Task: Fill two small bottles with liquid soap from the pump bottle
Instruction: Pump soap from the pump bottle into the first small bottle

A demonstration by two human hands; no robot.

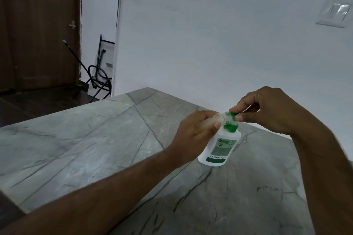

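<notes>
A white pump bottle (219,147) with a green label and green pump head (231,126) stands on the grey marble table (95,149). My left hand (194,129) is shut on a small clear bottle (217,118), held tilted with its mouth against the green pump spout. My right hand (267,110) pinches the top of the pump head between thumb and fingers. Most of the small bottle is hidden inside my left fist. No second small bottle is in sight.
A white wall (210,34) rises just behind the table, with a switch plate (334,13) at upper right. Beyond the table's left edge are a dark floor, a brown wooden door (38,25) and a folded black metal stand (101,74).
</notes>
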